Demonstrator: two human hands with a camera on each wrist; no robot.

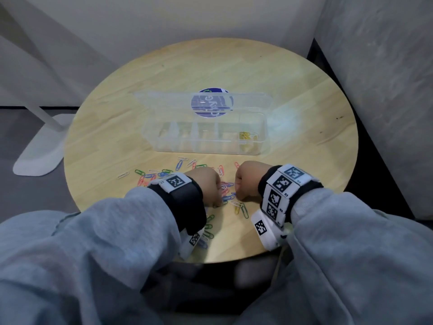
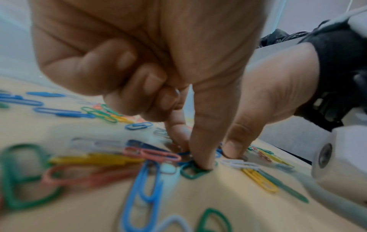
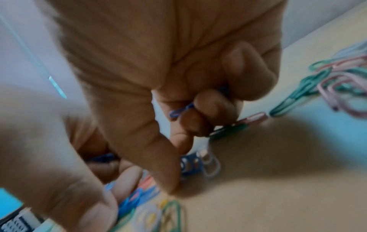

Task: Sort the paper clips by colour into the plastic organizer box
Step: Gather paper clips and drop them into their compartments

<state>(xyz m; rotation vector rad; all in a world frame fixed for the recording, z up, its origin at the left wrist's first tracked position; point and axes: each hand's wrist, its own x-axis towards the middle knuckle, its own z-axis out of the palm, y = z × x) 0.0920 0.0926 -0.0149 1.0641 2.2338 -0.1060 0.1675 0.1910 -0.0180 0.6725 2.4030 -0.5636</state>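
- We see one round wooden table [image 1: 304, 95] carrying one clear plastic organizer box [image 1: 206, 137], lid up, set near the table's middle.
- We count one small cluster of yellow clips [image 1: 246, 136] in the box's right-end compartment; the other compartments look bare, though the clear plastic makes that hard to judge.
- The loose paper clips [image 1: 150, 175] lie scattered between the box and the near edge: blue, green, red, white and yellow, too many and too overlapped for us to count exactly.
- Our two hands sit side by side over the pile near the near edge.
- Our left hand [image 1: 206, 186] has its thumb and forefinger pointed down together onto the heap beside a green clip [image 2: 191, 171], its other three fingers curled into the palm; whether a clip is actually pinched we cannot tell.
- Our right hand [image 1: 249, 181] has its curled fingers clamped on a blue clip [image 3: 181, 110], while thumb and forefinger reach down to clips on the table.
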